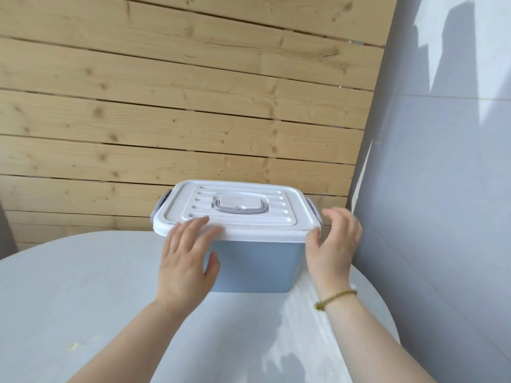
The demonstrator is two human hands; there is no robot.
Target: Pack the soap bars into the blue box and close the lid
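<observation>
The blue box stands on a round pale table, near its far edge. A white lid with a grey handle lies flat on top of the box. Grey side clips show at both ends of the lid. My left hand rests with spread fingers on the lid's front left edge, thumb against the blue wall. My right hand is spread beside the lid's front right corner, thumb touching the rim. No soap bars are visible; the box's inside is hidden.
A wooden plank wall rises right behind the table. A grey wall stands close on the right of the box. My right wrist wears a thin bracelet.
</observation>
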